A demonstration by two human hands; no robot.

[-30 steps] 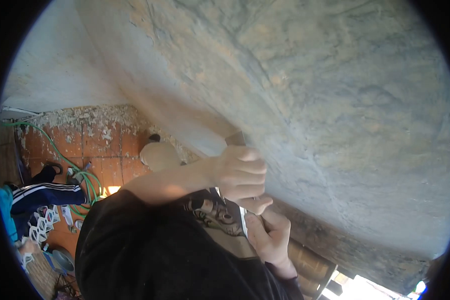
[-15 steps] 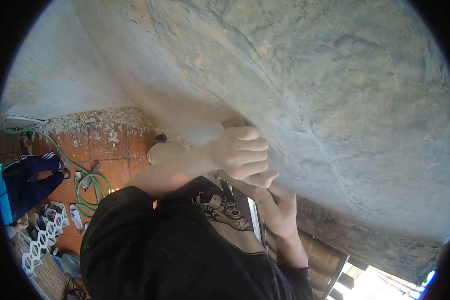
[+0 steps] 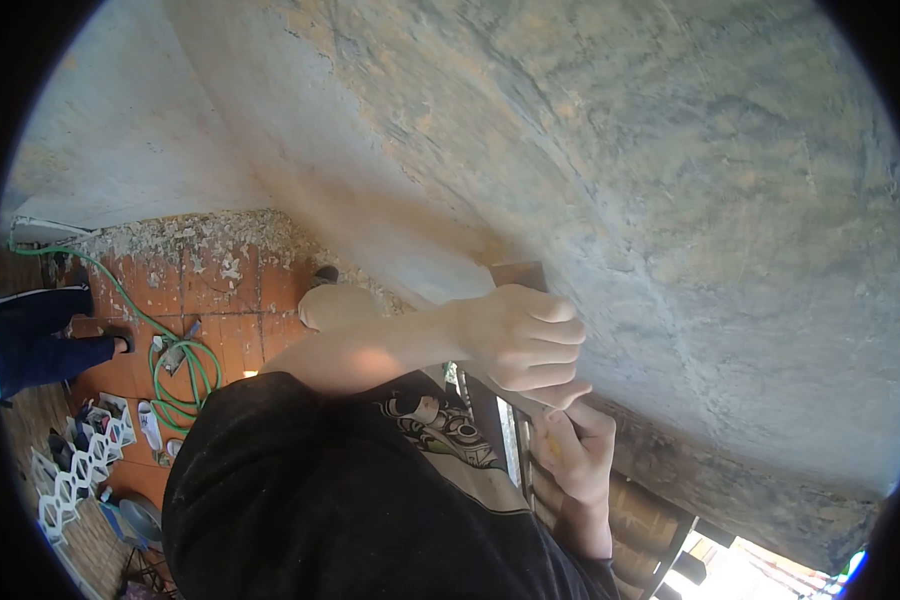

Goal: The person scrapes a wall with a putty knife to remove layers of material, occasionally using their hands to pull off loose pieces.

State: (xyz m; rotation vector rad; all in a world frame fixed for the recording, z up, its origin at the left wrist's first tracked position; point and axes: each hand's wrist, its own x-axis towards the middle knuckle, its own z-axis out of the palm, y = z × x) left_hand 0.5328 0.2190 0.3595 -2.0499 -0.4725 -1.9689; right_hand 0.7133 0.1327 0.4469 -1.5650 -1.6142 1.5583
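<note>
My left hand (image 3: pixel 530 338) is closed in a fist around a scraper, whose handle is hidden inside the fingers. Its flat brownish blade (image 3: pixel 519 275) shows above the knuckles, against the rough grey plastered wall (image 3: pixel 710 220). Just below the left fist, near its little finger, my right hand (image 3: pixel 577 455) is closed with the thumb up. What the right fingers hold is hidden; it may be the lower end of the same handle. Both hands are in front of my dark shirt, close to the wall.
A green hose (image 3: pixel 160 395) lies coiled on the orange tiled floor (image 3: pixel 225 290), with debris along the wall base. At the left are a person's dark-trousered legs (image 3: pixel 45 340) and a white lattice rack (image 3: pixel 75 470) with shoes. Wooden boards (image 3: pixel 650 520) stand at the lower right.
Both hands have moved right and slightly down along the wall, and more of the blade shows. The person at the left has shifted towards the left edge of view.
</note>
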